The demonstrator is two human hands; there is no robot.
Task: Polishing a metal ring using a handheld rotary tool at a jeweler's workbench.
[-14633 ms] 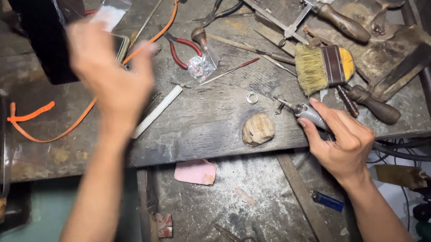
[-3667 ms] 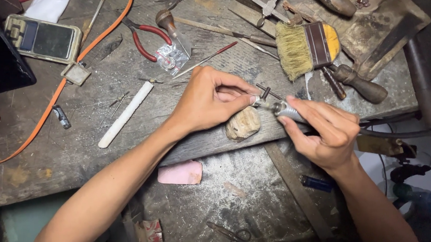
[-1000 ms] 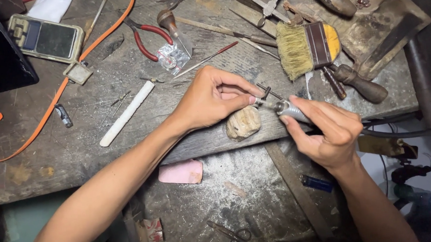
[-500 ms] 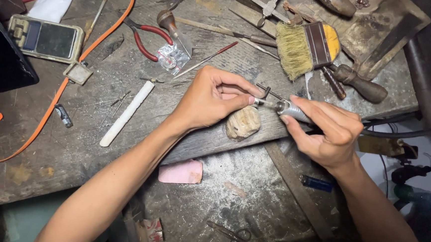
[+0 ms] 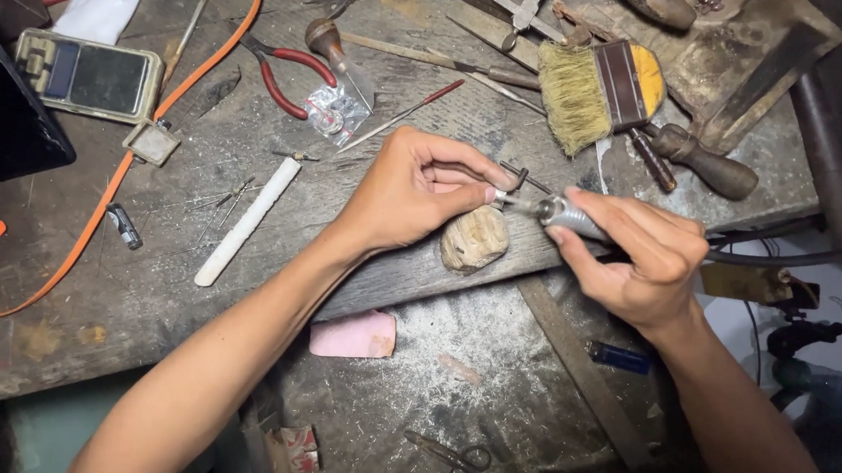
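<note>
Over worn wooden bench (image 5: 153, 311), right hand (image 5: 637, 257) clamps silver rotary handpiece (image 5: 568, 216); left hand (image 5: 418, 188) fingertips pinched together at its tip, above tan stone lump (image 5: 473, 241).

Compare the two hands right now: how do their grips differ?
The left hand pinches a small piece at its fingertips, palm down above the stone; the right hand wraps a silver rotary handpiece like a pen. The left arm crosses the bench; the right reaches in from its edge. Both meet at the tool's tip.
</note>
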